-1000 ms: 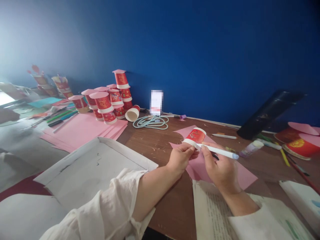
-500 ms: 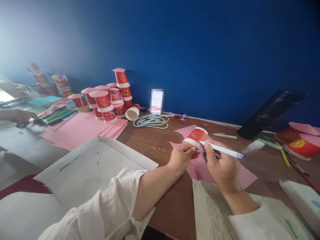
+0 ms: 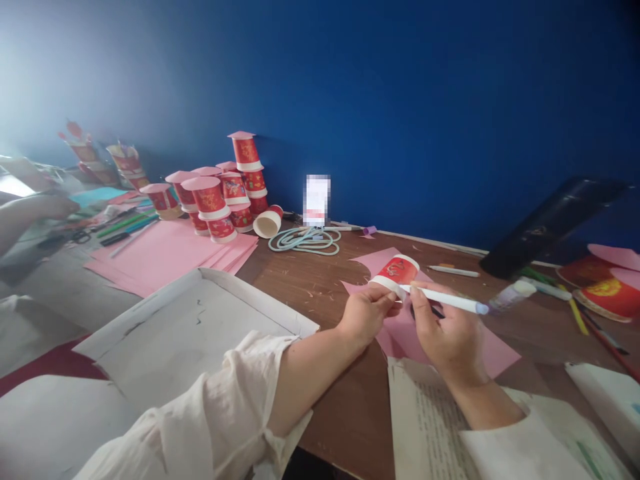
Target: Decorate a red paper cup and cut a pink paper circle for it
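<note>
My left hand (image 3: pixel 367 313) is closed on a red paper cup (image 3: pixel 395 272), held upside down on a pink paper sheet (image 3: pixel 405 327) that lies on the brown table. My right hand (image 3: pixel 443 337) grips a white pen (image 3: pixel 443 301), its tip touching the cup's rim at the paper. Both sleeves are white. A dark object, perhaps scissors, peeks out under my right fingers.
Stacked red cups with pink lids (image 3: pixel 225 193) stand by the blue wall over a pile of pink paper (image 3: pixel 165 253). A white cardboard tray (image 3: pixel 195 327), a coiled cable (image 3: pixel 305 241), a glue stick (image 3: pixel 510 293), pens, a black tube (image 3: pixel 550 227) and an open book (image 3: pixel 430 420) lie around. Another person's hand (image 3: pixel 35 210) is at far left.
My hands, cup and pen have hardly moved; the pen tip has shifted slightly along the cup rim. The other person's hand at far left came in over the tools, then lifted.
</note>
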`<state>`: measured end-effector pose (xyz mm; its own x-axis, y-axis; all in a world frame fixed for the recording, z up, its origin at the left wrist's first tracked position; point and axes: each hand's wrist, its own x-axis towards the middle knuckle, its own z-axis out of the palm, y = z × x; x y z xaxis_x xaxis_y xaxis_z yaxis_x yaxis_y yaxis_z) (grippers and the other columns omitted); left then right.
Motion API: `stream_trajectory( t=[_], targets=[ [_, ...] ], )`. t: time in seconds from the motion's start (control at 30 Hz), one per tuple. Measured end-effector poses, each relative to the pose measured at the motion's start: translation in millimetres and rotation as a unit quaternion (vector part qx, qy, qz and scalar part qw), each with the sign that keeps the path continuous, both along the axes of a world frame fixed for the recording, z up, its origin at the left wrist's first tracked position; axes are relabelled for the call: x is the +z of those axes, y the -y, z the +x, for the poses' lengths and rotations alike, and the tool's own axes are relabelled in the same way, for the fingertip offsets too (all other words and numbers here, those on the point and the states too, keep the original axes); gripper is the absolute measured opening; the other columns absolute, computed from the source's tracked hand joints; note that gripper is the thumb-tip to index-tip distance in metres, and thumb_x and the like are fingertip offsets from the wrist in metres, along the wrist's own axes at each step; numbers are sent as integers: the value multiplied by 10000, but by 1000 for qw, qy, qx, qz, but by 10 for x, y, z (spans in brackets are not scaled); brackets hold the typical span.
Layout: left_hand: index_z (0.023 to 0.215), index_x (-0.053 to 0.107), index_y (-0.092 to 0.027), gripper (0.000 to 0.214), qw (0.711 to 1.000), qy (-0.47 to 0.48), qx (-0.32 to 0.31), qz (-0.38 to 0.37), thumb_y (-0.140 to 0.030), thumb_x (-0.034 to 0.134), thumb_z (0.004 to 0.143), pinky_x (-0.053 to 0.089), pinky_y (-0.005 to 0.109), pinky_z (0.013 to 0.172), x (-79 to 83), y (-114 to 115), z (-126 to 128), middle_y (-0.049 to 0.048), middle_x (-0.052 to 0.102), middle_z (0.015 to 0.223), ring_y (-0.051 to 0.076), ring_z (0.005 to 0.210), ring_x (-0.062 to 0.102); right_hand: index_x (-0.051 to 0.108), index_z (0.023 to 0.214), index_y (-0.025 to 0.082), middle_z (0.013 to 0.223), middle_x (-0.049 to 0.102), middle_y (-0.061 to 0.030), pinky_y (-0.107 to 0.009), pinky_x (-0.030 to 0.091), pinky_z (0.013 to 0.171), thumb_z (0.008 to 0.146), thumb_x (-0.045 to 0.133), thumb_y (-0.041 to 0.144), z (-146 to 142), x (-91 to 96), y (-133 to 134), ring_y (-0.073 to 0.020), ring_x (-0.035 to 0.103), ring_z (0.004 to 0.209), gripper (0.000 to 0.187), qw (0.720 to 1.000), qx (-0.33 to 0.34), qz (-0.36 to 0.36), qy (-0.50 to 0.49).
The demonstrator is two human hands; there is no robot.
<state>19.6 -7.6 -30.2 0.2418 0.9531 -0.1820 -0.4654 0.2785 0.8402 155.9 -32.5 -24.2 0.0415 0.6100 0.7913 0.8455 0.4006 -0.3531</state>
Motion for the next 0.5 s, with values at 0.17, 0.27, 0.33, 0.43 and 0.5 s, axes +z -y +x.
stream_trajectory(
  t=[0.17,0.27,0.33,0.43,0.5],
  targets=[
    [733,758,-98,118,1000,-4,3,0,-210,787,758,520,347,866,12,4,-7,61,683,741,133,700,630,702,1001,182,933,762,-98,-348,564,774,941,582,331,-11,2,22,-232,724,863,201,1000,20,1,0],
    [719,755,-103,128,1000,0,0,3,-221,794,749,514,341,869,14,6,-10,56,678,728,132,707,624,701,996,184,914,758,-89,-347,560,776,939,589,325,-14,-1,17,-226,721,850,190,999,35,-2,6],
    [731,760,-107,138,1000,5,-3,5,-236,811,732,511,343,873,16,6,-8,51,673,712,136,712,624,701,992,174,913,757,-97,-348,560,777,939,587,321,-12,-4,9,-231,721,858,193,1000,19,12,8],
    [727,759,-108,126,1000,7,-1,-1,-225,807,731,508,343,872,27,8,-5,49,672,708,136,708,621,700,994,172,907,757,-94,-347,557,777,936,592,316,-3,-4,7,-230,720,855,189,1000,23,14,8],
    [699,748,-107,116,1000,8,2,-9,-205,787,747,507,336,871,34,11,-5,43,664,694,127,696,612,701,986,184,902,755,-81,-348,553,784,934,594,315,0,0,18,-225,716,851,177,999,40,0,8]
  ],
)
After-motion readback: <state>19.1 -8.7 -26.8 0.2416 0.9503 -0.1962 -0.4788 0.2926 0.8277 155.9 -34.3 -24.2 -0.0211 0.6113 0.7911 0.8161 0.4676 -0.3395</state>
